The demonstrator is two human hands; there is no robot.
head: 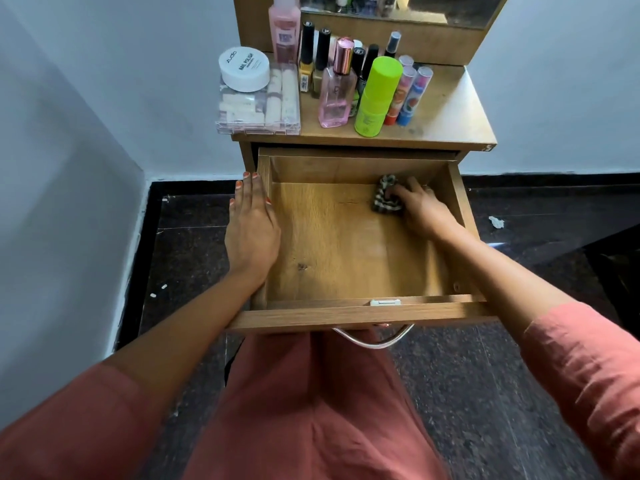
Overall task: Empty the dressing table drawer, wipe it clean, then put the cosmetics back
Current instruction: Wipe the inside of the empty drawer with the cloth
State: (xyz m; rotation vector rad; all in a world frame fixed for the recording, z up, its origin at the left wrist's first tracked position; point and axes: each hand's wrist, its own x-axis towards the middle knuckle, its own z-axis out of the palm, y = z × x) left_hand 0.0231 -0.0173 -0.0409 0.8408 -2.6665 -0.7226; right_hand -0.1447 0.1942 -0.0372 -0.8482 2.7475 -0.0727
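Observation:
The wooden drawer [346,313] is pulled out, and its bare bottom holds only a bunched checked cloth [384,195]. My right hand [424,211] grips that cloth at the far right corner of the drawer floor. My left hand [251,226] rests flat along the drawer's left wall, fingers straight. The cosmetics stand on the dressing table top [450,112]: a green bottle [377,95], a pink perfume bottle [336,88], a white nail polish remover tub [244,69] on a clear case [258,105], nail polishes and lip balms [412,95].
A mirror [401,8] rises behind the table top. White walls close in on the left and behind. The floor is dark stone with a scrap of paper [496,221] at the right. A metal handle [374,339] hangs from the drawer front above my lap.

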